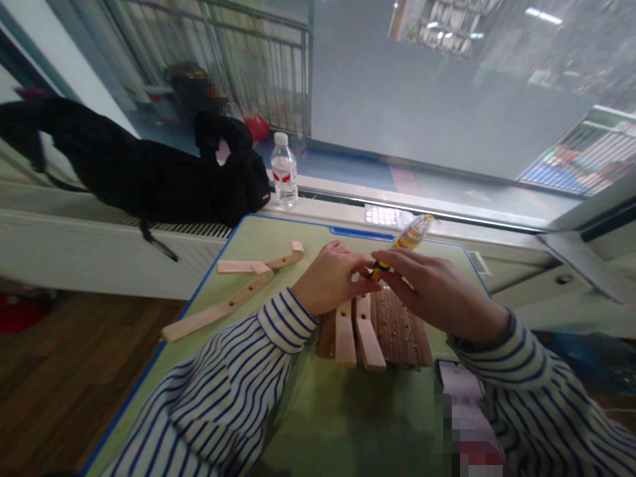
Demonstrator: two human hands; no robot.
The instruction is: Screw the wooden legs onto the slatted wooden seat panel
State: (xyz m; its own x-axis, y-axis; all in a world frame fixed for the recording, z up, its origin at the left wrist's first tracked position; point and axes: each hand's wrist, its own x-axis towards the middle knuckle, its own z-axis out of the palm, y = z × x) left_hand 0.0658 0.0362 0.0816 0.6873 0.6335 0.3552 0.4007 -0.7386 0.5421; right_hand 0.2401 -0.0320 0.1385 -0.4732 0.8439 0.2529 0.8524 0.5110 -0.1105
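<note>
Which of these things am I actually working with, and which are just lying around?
On the job: yellow tool pinched between left hand and right hand; wooden slats beneath them; jointed wooden piece, probably, untouched at left.
Lying about: water bottle, black bag, orange bottle, phone.

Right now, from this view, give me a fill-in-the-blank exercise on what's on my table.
1. The left hand and right hand together pinch a small yellow-and-black tool above pale ____ slats.
2. The clear plastic water bottle with the white cap stands ____ on the sill.
3. The long jointed wooden arm lies on the green tabletop to the ____ of both hands.
Missing words: wooden; upright; left.
</note>
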